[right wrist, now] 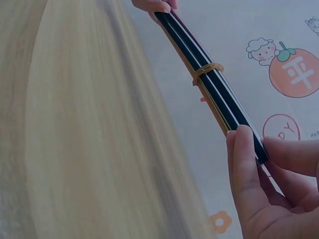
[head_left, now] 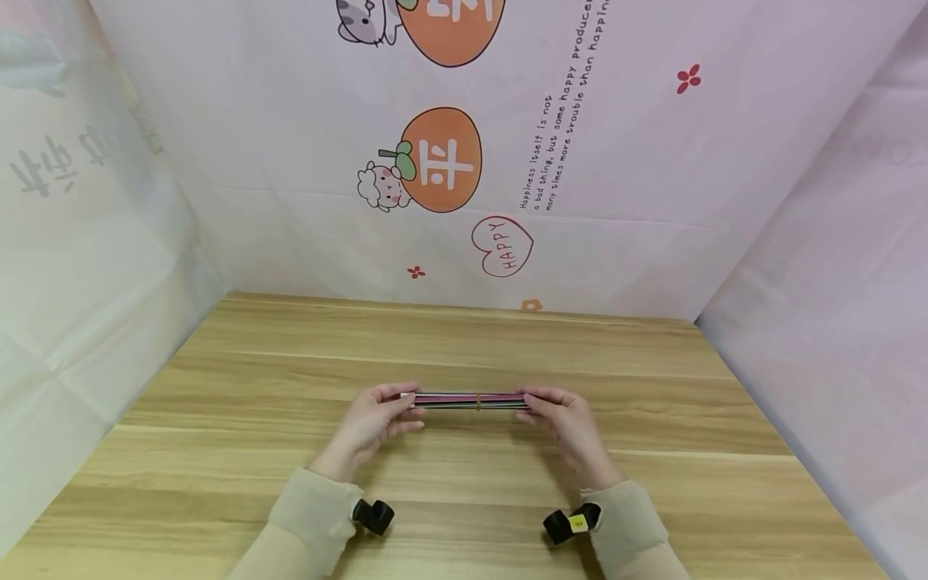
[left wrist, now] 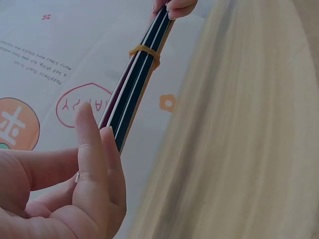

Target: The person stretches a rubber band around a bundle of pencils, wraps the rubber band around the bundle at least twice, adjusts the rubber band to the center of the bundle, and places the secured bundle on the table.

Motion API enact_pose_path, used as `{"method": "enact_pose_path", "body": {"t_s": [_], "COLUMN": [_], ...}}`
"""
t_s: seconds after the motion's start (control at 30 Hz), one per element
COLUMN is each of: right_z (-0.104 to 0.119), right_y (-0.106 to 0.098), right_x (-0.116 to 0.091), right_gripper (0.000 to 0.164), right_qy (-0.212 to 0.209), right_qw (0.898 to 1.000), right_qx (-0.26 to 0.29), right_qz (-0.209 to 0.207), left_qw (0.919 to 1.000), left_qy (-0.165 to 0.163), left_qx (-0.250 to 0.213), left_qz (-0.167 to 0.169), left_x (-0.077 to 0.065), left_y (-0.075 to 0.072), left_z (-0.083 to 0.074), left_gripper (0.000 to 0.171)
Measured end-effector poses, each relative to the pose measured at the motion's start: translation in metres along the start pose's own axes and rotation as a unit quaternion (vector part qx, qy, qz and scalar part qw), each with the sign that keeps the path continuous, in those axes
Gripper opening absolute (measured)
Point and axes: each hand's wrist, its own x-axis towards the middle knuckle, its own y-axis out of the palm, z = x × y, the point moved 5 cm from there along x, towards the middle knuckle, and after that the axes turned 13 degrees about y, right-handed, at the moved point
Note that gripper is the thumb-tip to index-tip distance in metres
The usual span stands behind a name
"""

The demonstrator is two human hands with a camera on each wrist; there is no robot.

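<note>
A bundle of slim pencil-like sticks (head_left: 445,400), pink, dark green and white along their length, is held level above the table. A yellowish rubber band (head_left: 478,401) wraps it near the middle. My left hand (head_left: 374,420) pinches the left end between thumb and fingers. At the other end, my right hand (head_left: 564,420) grips the bundle the same way. In the left wrist view the left fingers (left wrist: 89,149) lie along the sticks, and the rubber band (left wrist: 145,52) sits further up. The right wrist view shows the right hand's fingertips (right wrist: 242,137) around the near end, which is partly hidden.
The wood-grain table (head_left: 464,499) spreads beneath both hands. Behind it hangs a pale printed cloth (head_left: 616,242) with orange fruit drawings and lettering. More cloth (head_left: 834,282) walls both sides. Each wrist wears a beige band (head_left: 315,515) with a small black camera (head_left: 373,516).
</note>
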Motion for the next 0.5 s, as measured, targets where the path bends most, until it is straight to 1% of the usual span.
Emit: {"method": "enact_pose_path", "body": {"t_s": [0.13, 0.3, 0.5], "right_z": [-0.004, -0.008, -0.011], "right_y": [-0.003, -0.005, -0.007], "right_x": [0.003, 0.004, 0.007], "right_gripper": [0.030, 0.030, 0.035], "right_qy": [0.007, 0.019, 0.028], "right_qw": [1.000, 0.999, 0.998], "right_qx": [-0.012, -0.032, -0.049], "right_qz": [0.008, 0.024, 0.025], "left_qw": [1.0000, 0.9998, 0.9989], "left_qy": [-0.009, -0.019, -0.035], "left_qx": [0.003, -0.001, 0.011], "left_qz": [-0.002, -0.001, 0.031], "left_x": [0.000, -0.001, -0.002], "left_y": [0.002, 0.003, 0.003], "left_z": [0.007, 0.009, 0.009], "left_gripper": [0.040, 0.041, 0.045]}}
